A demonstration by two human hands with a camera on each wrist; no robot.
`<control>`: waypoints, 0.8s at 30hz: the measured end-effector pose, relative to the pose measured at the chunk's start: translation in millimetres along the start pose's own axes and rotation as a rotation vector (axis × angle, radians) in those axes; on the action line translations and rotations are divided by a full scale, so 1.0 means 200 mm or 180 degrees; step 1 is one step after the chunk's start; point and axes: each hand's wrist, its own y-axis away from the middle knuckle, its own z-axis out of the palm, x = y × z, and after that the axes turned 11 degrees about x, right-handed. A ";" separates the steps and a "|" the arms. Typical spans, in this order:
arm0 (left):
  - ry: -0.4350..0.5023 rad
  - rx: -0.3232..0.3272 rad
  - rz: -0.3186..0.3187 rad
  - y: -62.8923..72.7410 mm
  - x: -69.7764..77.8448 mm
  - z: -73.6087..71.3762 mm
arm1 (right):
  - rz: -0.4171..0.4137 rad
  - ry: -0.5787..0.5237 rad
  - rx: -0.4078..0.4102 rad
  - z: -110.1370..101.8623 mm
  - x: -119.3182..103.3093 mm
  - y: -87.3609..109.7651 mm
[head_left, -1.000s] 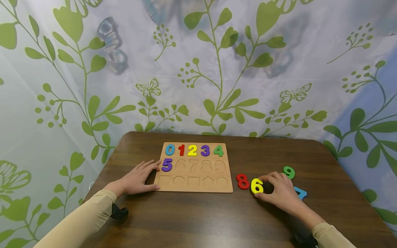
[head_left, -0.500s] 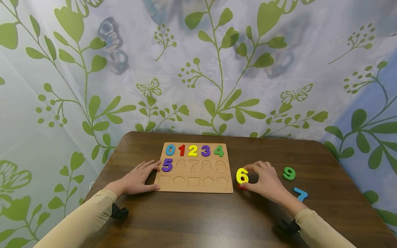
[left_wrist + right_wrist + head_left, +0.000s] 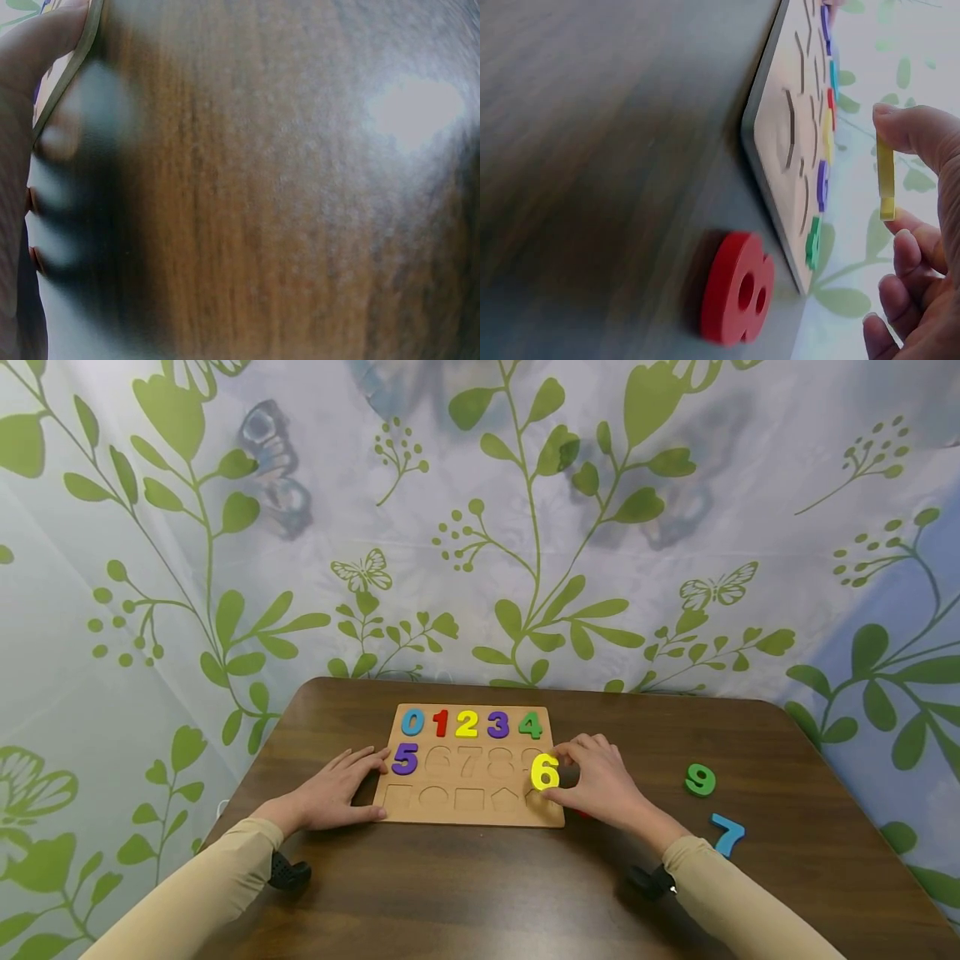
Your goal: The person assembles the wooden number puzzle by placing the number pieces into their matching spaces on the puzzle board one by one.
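My right hand [image 3: 600, 781] pinches a yellow number 6 [image 3: 544, 772] between thumb and fingers, raised over the right edge of the wooden puzzle board [image 3: 450, 818]. In the right wrist view the yellow 6 [image 3: 886, 172] shows edge-on between thumb and fingertip. My left hand [image 3: 330, 792] rests at the board's left edge with fingers extended. The board bears a blue 0, red 1, yellow 2, purple 3 and green 4 in its top row, and a purple 5 [image 3: 405, 759] below. Bare recesses for other numbers and shapes show beside and under the 5.
A red number 8 [image 3: 739, 289] lies on the table beside the board, mostly hidden behind my right hand in the head view. Farther right lie a green 9 [image 3: 700, 780] and a blue 7 [image 3: 727, 834]. A leaf-patterned cloth [image 3: 465, 610] hangs behind the brown table [image 3: 450, 893].
My right hand has lifted the yellow 6 and carried it left, past the red 8, to the board's right edge. The left hand stays in place.
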 end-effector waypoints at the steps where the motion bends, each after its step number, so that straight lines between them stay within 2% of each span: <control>1: 0.0001 -0.0003 0.0002 0.00 0.00 0.00 | -0.0003 0.0016 -0.0019 0.01 -0.01 -0.01; 24: 0.0009 0.0023 0.0049 0.00 0.01 -0.01 | -0.0063 0.0031 -0.0272 0.27 -0.23 -0.24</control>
